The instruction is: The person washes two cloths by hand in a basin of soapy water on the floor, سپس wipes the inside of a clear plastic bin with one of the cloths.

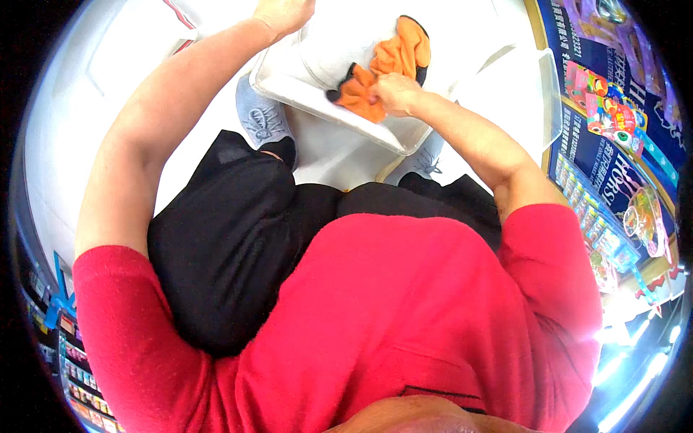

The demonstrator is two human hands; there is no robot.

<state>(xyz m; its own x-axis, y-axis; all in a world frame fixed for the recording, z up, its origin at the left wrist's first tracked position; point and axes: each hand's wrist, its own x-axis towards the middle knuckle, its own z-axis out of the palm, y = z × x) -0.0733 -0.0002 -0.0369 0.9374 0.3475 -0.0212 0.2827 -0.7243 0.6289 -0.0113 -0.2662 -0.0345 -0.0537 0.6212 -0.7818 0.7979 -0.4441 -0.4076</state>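
My right hand (398, 94) is closed on an orange cloth garment with black edging (360, 93), over the near end of a clear plastic bin (335, 118). More of the same orange and black fabric (400, 51) lies just beyond my fingers, on pale, whitish material (335, 48) inside the bin; glare hides what that is. At the top edge of the picture, my left hand (287, 13) is bent at the wrist near the bin's left side. The frame cuts off part of it, and whether it holds anything cannot be made out.
The bin stands between my grey lace-up shoes (265, 116). At the right are a dark blue printed surface (587, 130), colourful packets (614, 113) and a rack of small packaged goods (595, 216). Stocked shelves (84, 373) show at the lower left.
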